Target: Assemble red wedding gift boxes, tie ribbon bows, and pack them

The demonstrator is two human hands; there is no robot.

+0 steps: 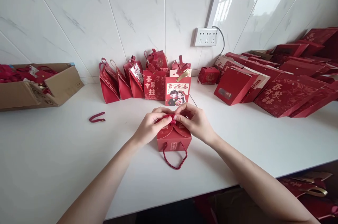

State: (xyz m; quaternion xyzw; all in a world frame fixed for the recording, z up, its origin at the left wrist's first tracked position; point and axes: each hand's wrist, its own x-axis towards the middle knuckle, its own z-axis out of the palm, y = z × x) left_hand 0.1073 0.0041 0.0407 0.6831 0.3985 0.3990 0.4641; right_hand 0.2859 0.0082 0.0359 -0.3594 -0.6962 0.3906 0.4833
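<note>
A small red gift box (174, 143) with gold print stands on the white table in front of me. Its rounded top flaps meet under a red ribbon (173, 122). My left hand (153, 124) pinches the ribbon from the left side, thumb on top. From the right, my right hand (194, 120) pinches it too, thumb and forefinger close to the other thumb. Both hands rest over the box top and hide part of it. A twisted dark red cord handle (175, 167) hangs from the near face and lies on the table.
Several finished red gift boxes (154, 86) stand along the tiled wall. At left is an open cardboard box (63, 86) of red ribbons and straps; a loose red strap (96, 117) lies nearer. Many red boxes (287, 93) crowd the right. A power socket (205, 37) is on the wall.
</note>
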